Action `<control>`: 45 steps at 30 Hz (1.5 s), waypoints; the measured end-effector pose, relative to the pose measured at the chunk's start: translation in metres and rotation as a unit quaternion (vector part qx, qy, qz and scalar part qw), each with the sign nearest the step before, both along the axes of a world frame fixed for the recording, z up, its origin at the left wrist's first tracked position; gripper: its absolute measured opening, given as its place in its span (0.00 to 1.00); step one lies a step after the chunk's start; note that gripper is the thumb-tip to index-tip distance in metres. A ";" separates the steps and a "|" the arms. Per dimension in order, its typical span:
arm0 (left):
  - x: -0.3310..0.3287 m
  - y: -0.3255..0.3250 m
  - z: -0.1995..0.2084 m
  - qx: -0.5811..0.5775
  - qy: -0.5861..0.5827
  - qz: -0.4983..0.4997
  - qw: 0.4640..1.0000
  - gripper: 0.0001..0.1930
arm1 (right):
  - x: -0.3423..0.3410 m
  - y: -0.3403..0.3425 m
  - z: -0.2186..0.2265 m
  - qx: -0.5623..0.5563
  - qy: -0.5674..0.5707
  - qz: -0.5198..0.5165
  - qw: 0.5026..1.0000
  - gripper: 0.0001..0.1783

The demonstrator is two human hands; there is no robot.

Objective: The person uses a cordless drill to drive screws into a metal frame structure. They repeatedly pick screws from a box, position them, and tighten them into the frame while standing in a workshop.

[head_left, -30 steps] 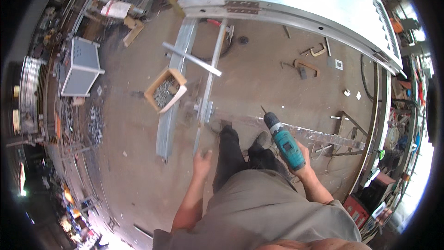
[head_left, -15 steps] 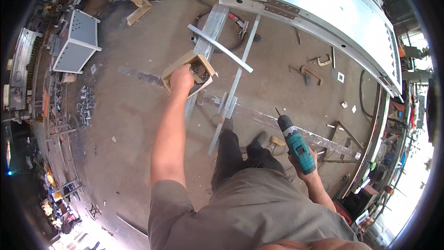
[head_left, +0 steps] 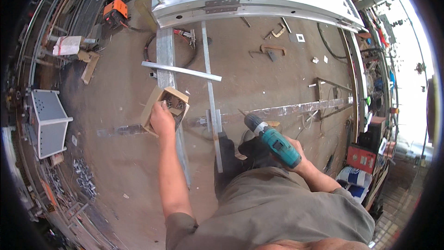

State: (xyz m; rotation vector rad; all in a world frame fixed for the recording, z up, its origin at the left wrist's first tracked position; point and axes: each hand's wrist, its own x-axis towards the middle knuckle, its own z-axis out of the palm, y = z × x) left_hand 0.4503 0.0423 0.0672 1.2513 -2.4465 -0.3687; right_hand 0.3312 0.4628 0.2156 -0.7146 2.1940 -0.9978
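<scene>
My left hand [head_left: 163,119] reaches over the near side of an open cardboard box [head_left: 155,98], fingers curled together inside it. Small dark metal fasteners, apparently screws, fill part of the box; what the fingertips pinch is too small to make out. Beneath the box runs a long flat metal beam [head_left: 165,60]. In my right hand [head_left: 296,153] is a teal cordless drill [head_left: 279,145], gripped by its handle, partly hidden by the drill body. Its bit points ahead and left, touching nothing.
A large silvery metal panel [head_left: 259,0] stands ahead. A loose metal bar [head_left: 182,71] crosses the beam and a thin rail [head_left: 206,55]. Clamps [head_left: 274,48] lie on the floor at right. An orange machine [head_left: 114,14] and a grey perforated box frame [head_left: 50,122] are at left.
The view has turned right, so the surroundings shift left and tilt. My left hand stays at the box, drawn slightly toward its near edge. The drill is still in my right hand, angled more leftward.
</scene>
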 end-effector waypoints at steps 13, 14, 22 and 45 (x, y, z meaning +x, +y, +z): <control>-0.012 0.193 0.129 0.676 0.502 0.029 0.538 0.02 | 0.021 0.012 0.019 -0.215 -0.051 0.050 0.974 0.14; -0.014 0.204 0.136 0.695 0.506 -0.005 0.512 0.02 | 0.025 0.018 0.021 -0.227 -0.033 0.057 0.972 0.13; -0.013 0.244 0.185 0.713 0.490 -0.035 0.500 0.05 | 0.046 0.075 0.025 -0.250 0.012 0.054 0.967 0.19; 0.002 0.249 0.216 0.637 0.437 -0.166 0.614 0.13 | 0.055 0.087 0.028 -0.253 -0.308 -0.009 0.917 0.21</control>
